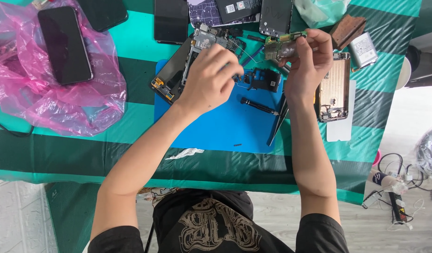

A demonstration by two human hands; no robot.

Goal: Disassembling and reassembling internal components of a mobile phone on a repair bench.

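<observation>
Right hand (308, 61): raised above the mat's 1 o'clock corner, fingers pinched on a small green circuit board (282, 46); thumb and fingertips grip its right end.
Board: held off the table, roughly level, at 12 o'clock of the mat, just right of the opened phone.
Left hand (211, 77): over the mat's upper left, fingers curled inward in a loose fist, knuckles up; whether anything is pinched inside it cannot be told. It rests on or just above the opened phone.
Opened phone (197, 49): back removed, innards showing, lying tilted across the mat's 11 o'clock corner, partly hidden by the left hand.
Mat (225, 126): blue, lies on a green-striped tablecloth (131, 42).
Black part (265, 79): flat cover piece on the mat between the two hands.
Screwdriver (258, 105): black, lies on the mat at 6 o'clock of the black part.
Tweezers (277, 124): at the mat's 3 o'clock edge, beside the right forearm.
Second phone frame (335, 89): copper-coloured inside, at 3 o'clock of the right hand, well off the mat.
Battery (363, 49): grey, at 2 o'clock of that frame.
Pink bag (52, 103): at 9 o'clock of the mat, well apart; a dark phone (64, 44) lies on it.
</observation>
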